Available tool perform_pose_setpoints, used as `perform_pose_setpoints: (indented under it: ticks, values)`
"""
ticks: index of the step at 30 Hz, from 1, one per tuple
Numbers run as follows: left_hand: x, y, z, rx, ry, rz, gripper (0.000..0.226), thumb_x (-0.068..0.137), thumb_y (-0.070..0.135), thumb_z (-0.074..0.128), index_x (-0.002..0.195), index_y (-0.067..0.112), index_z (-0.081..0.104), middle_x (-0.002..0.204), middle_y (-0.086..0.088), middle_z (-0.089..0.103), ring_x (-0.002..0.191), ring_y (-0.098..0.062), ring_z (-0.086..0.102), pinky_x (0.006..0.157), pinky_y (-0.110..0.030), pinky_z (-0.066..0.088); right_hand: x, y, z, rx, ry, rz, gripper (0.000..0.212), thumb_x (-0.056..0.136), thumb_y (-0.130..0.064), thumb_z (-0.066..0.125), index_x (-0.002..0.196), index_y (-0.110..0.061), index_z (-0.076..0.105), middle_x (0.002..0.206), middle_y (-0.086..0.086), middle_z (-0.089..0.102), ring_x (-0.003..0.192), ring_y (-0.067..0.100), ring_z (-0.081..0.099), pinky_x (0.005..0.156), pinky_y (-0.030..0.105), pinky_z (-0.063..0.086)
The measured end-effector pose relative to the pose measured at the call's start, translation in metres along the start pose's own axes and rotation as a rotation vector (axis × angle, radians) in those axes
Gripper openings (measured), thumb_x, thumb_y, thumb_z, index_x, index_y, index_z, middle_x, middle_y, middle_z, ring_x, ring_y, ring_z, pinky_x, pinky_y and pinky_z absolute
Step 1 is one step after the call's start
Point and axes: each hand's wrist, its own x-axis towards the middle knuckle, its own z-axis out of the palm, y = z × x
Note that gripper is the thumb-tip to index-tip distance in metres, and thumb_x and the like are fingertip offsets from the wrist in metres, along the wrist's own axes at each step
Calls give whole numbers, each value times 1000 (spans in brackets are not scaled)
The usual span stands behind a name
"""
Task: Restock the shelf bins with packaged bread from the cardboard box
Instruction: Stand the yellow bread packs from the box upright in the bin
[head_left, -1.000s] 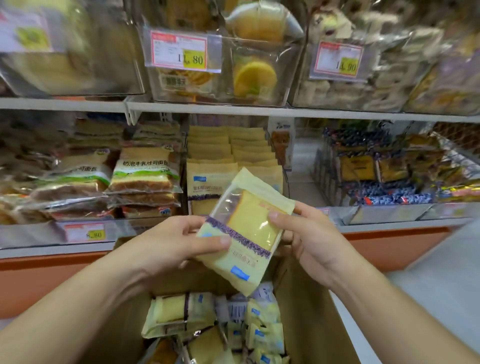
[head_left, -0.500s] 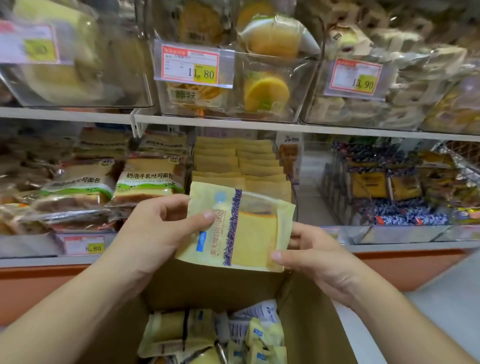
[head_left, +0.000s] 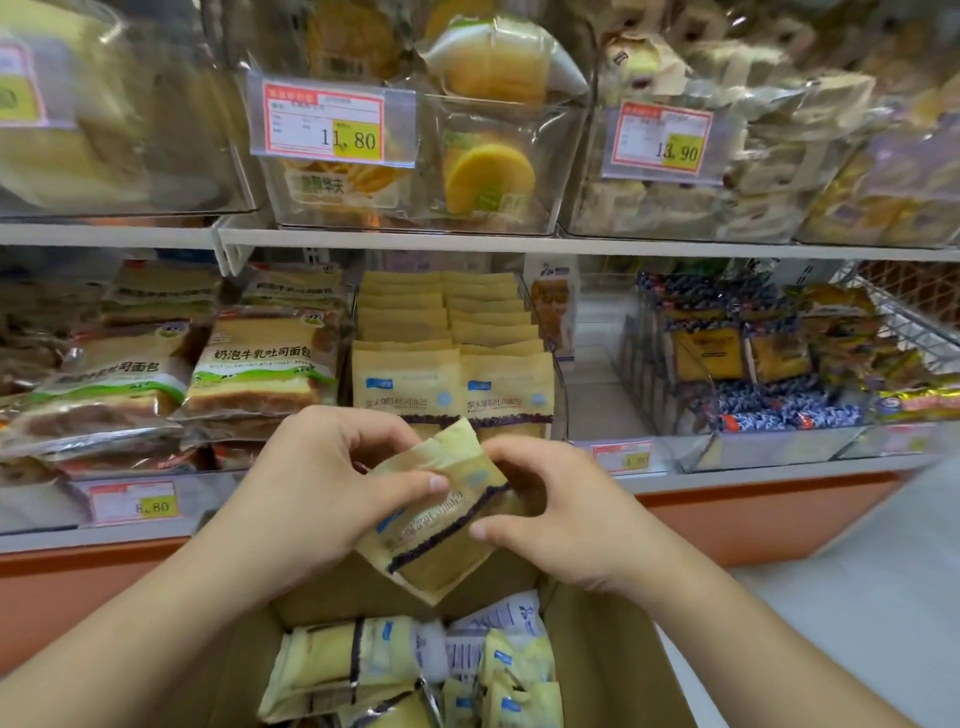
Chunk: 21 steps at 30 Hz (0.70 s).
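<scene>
A pale yellow bread packet (head_left: 439, 519) with a dark purple band is held tilted above the open cardboard box (head_left: 613, 660). My left hand (head_left: 317, 483) grips its left side, thumb across the front. My right hand (head_left: 550, 509) pinches its right edge. Just behind the hands, on the lower shelf, stands a clear bin (head_left: 558, 374) filled with two rows of the same yellow packets (head_left: 452, 358), upright. Several more yellow packets (head_left: 410, 670) lie loose in the box bottom.
Milk toast loaves (head_left: 254, 374) are stacked left of the bin. Blue and yellow snack packs (head_left: 748, 364) fill bins to the right. The upper shelf (head_left: 467, 241) carries clear bins of cakes with price tags (head_left: 324, 122). A pale floor (head_left: 857, 613) lies right of the box.
The packet has dropped lower and tilted from flat-facing to a diagonal, and both hands have closed in round it. The view has shifted nearer the shelf.
</scene>
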Motion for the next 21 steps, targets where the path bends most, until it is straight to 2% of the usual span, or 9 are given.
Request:
perform_pose_setpoints:
  ticks: [2, 5, 7, 9, 12, 14, 16, 19, 21]
  values:
    - [1, 2, 3, -7, -3, 26, 7, 79, 31, 88, 76, 32, 81, 77, 13, 77, 73, -4, 71, 64, -13, 50, 1, 2, 0, -30, 9, 32, 29, 84, -30, 85, 111, -36, 74, 104, -15, 75, 98, 4, 69, 93, 41, 58]
    - [5, 0, 5, -76, 5, 42, 7, 80, 33, 86, 85, 32, 81, 83, 12, 78, 77, -5, 74, 69, -20, 57, 1, 7, -7, 1, 50, 39, 22, 85, -25, 85, 104, -30, 76, 99, -10, 76, 95, 7, 70, 91, 42, 58]
    - [11, -2, 6, -146, 38, 39, 20, 77, 35, 87, 95, 32, 79, 92, 14, 79, 86, -3, 74, 76, -24, 59, 2, 12, -14, 13, 90, 41, 21, 85, -24, 85, 103, -30, 76, 99, -9, 77, 94, 9, 71, 89, 42, 59]
    - [19, -5, 7, -170, 62, 21, 44, 70, 42, 89, 110, 34, 73, 105, 17, 76, 98, 0, 72, 83, -24, 58, 4, 18, -23, 41, 142, 56, 23, 85, -27, 84, 105, -33, 77, 100, -12, 78, 96, 9, 73, 89, 44, 61]
    - [36, -8, 11, -186, -5, -11, 62, 70, 43, 89, 126, 37, 63, 114, 16, 74, 102, -1, 72, 84, -28, 63, 12, 27, -39, 123, 288, 56, 24, 86, -28, 85, 109, -33, 78, 102, -14, 79, 98, 8, 74, 89, 45, 63]
    - [50, -10, 17, -108, -21, 19, 60, 78, 37, 87, 131, 37, 60, 116, 18, 72, 102, 3, 71, 89, -25, 61, 22, 29, -48, 191, 411, 50, 24, 89, -21, 85, 110, -32, 77, 103, -14, 79, 98, 5, 74, 90, 42, 63]
    - [65, -9, 26, 31, 22, 69, 55, 85, 35, 82, 133, 41, 56, 115, 25, 67, 102, 7, 67, 89, -15, 54, 33, 30, -54, 224, 514, 41, 25, 91, -20, 83, 113, -29, 76, 102, -13, 79, 96, 5, 75, 89, 39, 64]
    - [82, -8, 40, 99, 128, 97, 51, 92, 30, 77, 136, 40, 55, 111, 32, 59, 103, 8, 59, 83, -9, 43, 47, 35, -55, 241, 578, 44, 31, 92, -19, 82, 120, -28, 74, 106, -15, 79, 100, 5, 74, 92, 38, 63]
    - [89, -12, 48, 95, 159, 88, 46, 93, 27, 76, 133, 39, 57, 107, 32, 60, 103, 6, 60, 82, -9, 42, 54, 44, -53, 213, 580, 51, 36, 91, -20, 83, 124, -29, 73, 110, -17, 78, 104, 2, 72, 95, 37, 62]
